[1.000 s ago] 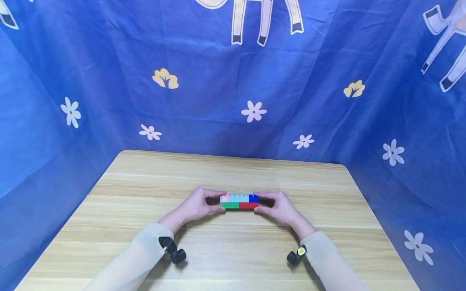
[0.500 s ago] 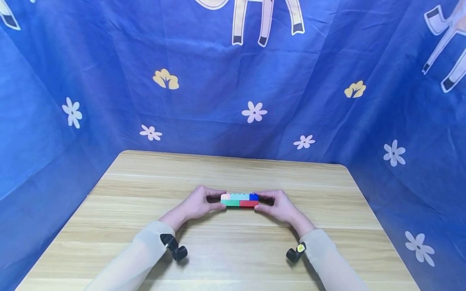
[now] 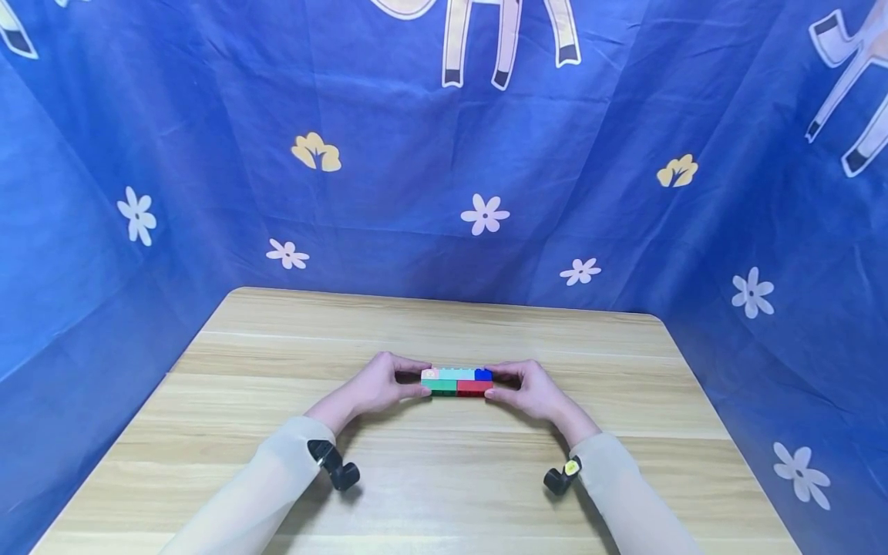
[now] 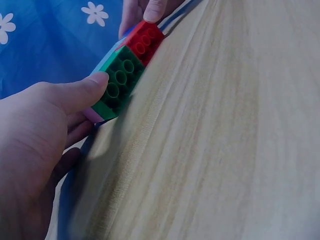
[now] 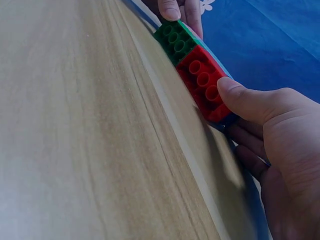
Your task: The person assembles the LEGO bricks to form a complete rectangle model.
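Two layers of toy building bricks form one bar in front of me. A green brick (image 3: 440, 385) and a red brick (image 3: 475, 385) make its lower row. Above them run a pink brick (image 3: 429, 375), a light blue brick (image 3: 456, 375) and a dark blue brick (image 3: 483, 375). My left hand (image 3: 378, 384) pinches the bar's left end, thumb on the green brick. The right end is gripped by my right hand (image 3: 530, 389), its thumb on the red brick. Both wrist views show the hollow undersides of the green brick (image 4: 120, 80) and red brick (image 5: 202, 80).
A wood-grain table (image 3: 444, 478) lies under the hands. Blue cloth (image 3: 388, 216) with flower and animal prints hangs behind it and at both sides. A small black wrist camera (image 3: 340, 472) sits on the left sleeve, another wrist camera (image 3: 560, 479) on the right.
The brick bar has tipped back, so its dark underside now shows along the lower edge in the head view. Both hands have risen slightly in that view with it.
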`<action>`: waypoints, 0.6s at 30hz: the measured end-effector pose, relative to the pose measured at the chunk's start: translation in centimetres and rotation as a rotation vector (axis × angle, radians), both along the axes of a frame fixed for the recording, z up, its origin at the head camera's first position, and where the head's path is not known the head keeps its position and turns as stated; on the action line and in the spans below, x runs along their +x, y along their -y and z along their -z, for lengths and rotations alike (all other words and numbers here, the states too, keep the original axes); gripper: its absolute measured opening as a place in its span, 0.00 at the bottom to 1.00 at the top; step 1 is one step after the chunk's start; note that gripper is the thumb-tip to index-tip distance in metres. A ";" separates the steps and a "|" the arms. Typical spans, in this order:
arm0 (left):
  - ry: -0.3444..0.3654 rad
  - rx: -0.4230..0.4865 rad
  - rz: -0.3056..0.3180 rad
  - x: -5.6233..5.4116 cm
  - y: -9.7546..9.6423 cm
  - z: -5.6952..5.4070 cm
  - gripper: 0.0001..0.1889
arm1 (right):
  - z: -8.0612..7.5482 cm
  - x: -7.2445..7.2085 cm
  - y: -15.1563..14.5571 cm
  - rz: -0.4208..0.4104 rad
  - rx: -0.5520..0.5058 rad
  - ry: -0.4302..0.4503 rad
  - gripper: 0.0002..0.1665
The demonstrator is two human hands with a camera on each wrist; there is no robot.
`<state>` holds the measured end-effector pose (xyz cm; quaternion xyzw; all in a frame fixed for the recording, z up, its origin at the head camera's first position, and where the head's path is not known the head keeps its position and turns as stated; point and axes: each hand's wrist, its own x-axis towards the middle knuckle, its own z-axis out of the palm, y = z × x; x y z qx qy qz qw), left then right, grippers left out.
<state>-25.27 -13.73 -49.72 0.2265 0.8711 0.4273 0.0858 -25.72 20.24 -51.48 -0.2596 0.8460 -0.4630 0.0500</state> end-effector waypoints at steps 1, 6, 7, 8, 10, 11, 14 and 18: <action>0.006 0.002 0.000 0.0 0.0 0.0 0.27 | 0.0 0.0 0.0 -0.001 -0.002 0.006 0.27; 0.023 0.010 0.005 -0.2 0.0 0.1 0.27 | 0.0 -0.2 0.1 -0.010 -0.017 0.041 0.26; 0.029 0.011 0.006 -0.2 0.0 0.1 0.27 | 0.0 -0.3 0.1 -0.014 -0.020 0.044 0.26; 0.029 0.014 0.010 -0.3 0.1 0.1 0.27 | 0.1 -0.3 0.2 -0.017 -0.022 0.045 0.26; 0.029 0.016 0.017 -0.3 0.1 0.0 0.27 | 0.1 -0.3 0.2 -0.023 -0.024 0.038 0.26; 0.034 0.015 0.016 -0.3 0.2 0.0 0.27 | 0.1 -0.4 0.2 -0.026 -0.025 0.033 0.26; 0.044 0.019 0.020 -0.4 0.2 0.1 0.26 | 0.1 -0.4 0.2 -0.025 -0.025 0.026 0.26; 0.046 0.029 0.025 -0.6 0.4 0.3 0.26 | 0.2 -0.5 0.2 -0.018 -0.020 0.022 0.26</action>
